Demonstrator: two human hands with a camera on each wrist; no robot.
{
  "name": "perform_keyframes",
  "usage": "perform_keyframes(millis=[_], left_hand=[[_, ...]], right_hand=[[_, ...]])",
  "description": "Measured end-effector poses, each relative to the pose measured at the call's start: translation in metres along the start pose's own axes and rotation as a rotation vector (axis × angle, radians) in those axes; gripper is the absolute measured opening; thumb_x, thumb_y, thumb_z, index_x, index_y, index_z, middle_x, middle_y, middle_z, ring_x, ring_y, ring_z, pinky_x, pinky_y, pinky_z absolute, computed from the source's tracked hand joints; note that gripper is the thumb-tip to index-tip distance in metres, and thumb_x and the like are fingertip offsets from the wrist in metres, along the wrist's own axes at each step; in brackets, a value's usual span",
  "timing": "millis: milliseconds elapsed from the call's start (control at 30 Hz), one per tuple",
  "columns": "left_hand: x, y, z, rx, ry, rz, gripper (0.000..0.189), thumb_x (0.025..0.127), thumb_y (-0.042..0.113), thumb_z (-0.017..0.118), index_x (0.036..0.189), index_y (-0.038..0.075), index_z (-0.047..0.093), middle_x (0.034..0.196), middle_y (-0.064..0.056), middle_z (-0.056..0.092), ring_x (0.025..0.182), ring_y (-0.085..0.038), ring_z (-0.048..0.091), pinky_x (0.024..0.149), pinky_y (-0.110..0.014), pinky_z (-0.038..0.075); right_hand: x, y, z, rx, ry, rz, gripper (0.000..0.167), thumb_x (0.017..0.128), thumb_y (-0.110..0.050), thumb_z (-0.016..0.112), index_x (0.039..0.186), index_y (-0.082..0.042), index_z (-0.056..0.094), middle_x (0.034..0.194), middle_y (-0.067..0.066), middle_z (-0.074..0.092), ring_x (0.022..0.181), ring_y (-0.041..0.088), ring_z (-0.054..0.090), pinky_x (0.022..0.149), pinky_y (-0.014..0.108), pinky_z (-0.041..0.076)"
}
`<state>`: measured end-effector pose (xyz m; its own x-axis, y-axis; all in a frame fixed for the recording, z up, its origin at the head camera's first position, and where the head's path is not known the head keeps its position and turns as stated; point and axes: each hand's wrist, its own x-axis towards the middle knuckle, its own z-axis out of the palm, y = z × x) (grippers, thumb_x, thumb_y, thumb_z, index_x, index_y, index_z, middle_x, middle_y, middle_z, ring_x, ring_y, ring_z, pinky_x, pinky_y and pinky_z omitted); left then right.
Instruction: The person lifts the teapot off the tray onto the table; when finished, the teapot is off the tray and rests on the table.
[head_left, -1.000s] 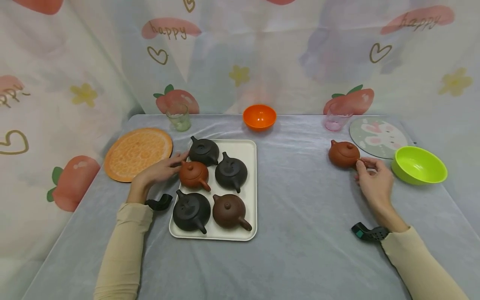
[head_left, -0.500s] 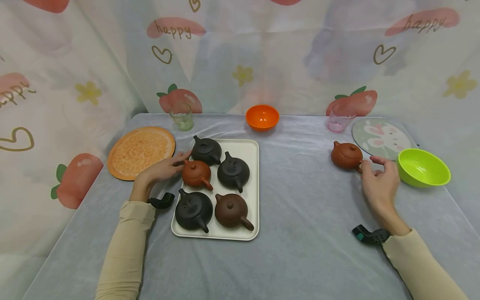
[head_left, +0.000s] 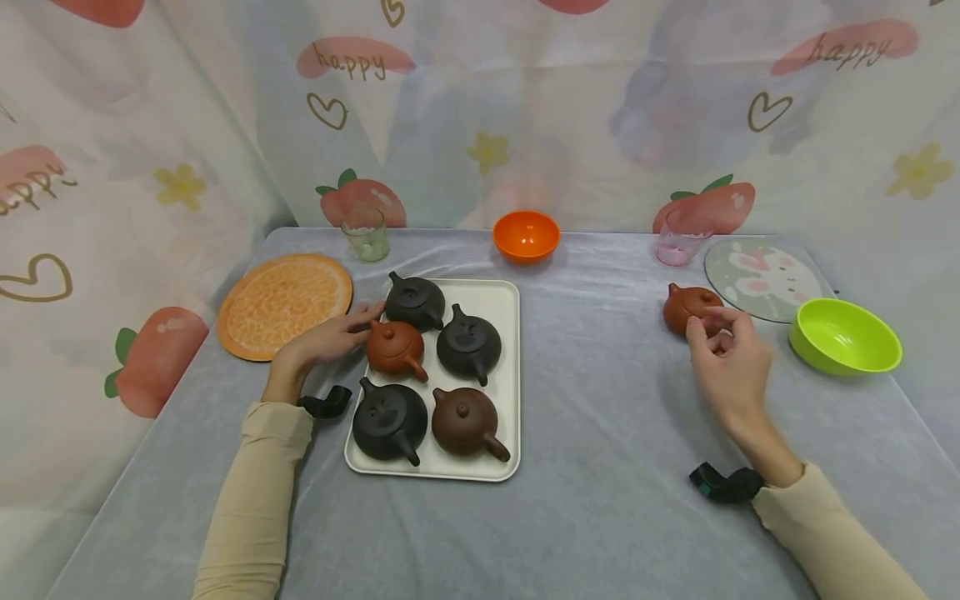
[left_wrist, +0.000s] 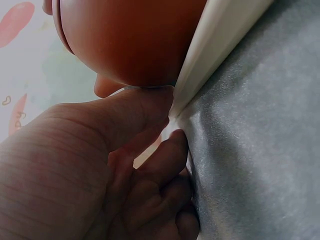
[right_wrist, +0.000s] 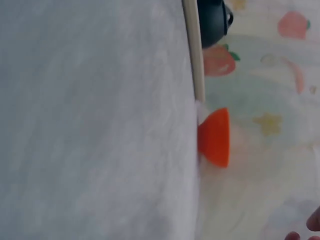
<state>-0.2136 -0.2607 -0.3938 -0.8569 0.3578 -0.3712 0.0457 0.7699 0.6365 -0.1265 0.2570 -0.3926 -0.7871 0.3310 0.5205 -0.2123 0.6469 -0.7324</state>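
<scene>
While five teapots [head_left: 461,421] sit on the tray [head_left: 483,292] in the head view, one reddish teapot [head_left: 677,310] stands apart on the counter [head_left: 592,408], so I judge the work unfinished; my bent right fingers [head_left: 741,327] overlap it, pinching or not I cannot tell. The left wrist view has my left fingers [left_wrist: 145,107] relaxed against the tray; the right, mere fingertips [right_wrist: 315,222]

I can read "happy" on the curtain [head_left: 570,125] above left and above right of the orange bowl [head_left: 527,238], plus a cut-off "appy" farther left of it.
</scene>
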Motion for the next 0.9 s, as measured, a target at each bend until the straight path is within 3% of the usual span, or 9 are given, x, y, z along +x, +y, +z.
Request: perform_keyframes(millis=[167, 300, 633, 900], left_hand=[[-0.001, -0.001, 0.0, 0.001, -0.001, -0.007, 0.057, 0.105, 0.024, 0.04, 0.157, 0.02, 0.018, 0.162, -0.023, 0.002, 0.15, -0.039, 0.001, 0.116, -0.06, 0.01], [0.0, -0.003, 0.0, 0.011, -0.001, -0.001, 0.057, 0.105, 0.024, 0.04, 0.157, 0.02, 0.019, 0.162, -0.023, 0.003, 0.15, -0.039, 0.002, 0.116, -0.06, 0.01], [0.003, -0.004, 0.002, 0.006, 0.001, 0.004, 0.057, 0.105, 0.027, 0.041, 0.157, 0.022, 0.019, 0.162, -0.023, 0.004, 0.15, -0.039, 0.003, 0.116, -0.06, 0.011], [0.003, -0.005, -0.001, -0.013, 0.007, -0.02, 0.057, 0.105, 0.029, 0.041, 0.157, 0.027, 0.018, 0.163, -0.019, 0.002, 0.151, -0.036, 0.002, 0.117, -0.059, 0.01]], right_hand=[[-0.004, -0.024, 0.01, 0.008, -0.071, -0.12, 0.021, 0.09, -0.009, 0.067, 0.108, 0.002, 0.065, 0.079, 0.008, 0.063, 0.048, -0.003, 0.039, 0.048, 0.009, 0.032], [-0.011, -0.04, 0.025, 0.025, -0.127, -0.19, 0.015, 0.089, -0.006, 0.068, 0.101, 0.001, 0.067, 0.075, 0.009, 0.065, 0.045, -0.004, 0.039, 0.045, 0.011, 0.031], [-0.029, -0.075, 0.065, 0.038, -0.313, -0.218, 0.015, 0.088, -0.014, 0.072, 0.098, -0.004, 0.068, 0.075, 0.001, 0.066, 0.047, 0.003, 0.046, 0.046, 0.016, 0.035], [-0.033, -0.1, 0.087, 0.112, -0.365, -0.206, 0.014, 0.088, -0.015, 0.072, 0.098, -0.006, 0.069, 0.075, 0.001, 0.066, 0.048, 0.007, 0.048, 0.047, 0.019, 0.037]])
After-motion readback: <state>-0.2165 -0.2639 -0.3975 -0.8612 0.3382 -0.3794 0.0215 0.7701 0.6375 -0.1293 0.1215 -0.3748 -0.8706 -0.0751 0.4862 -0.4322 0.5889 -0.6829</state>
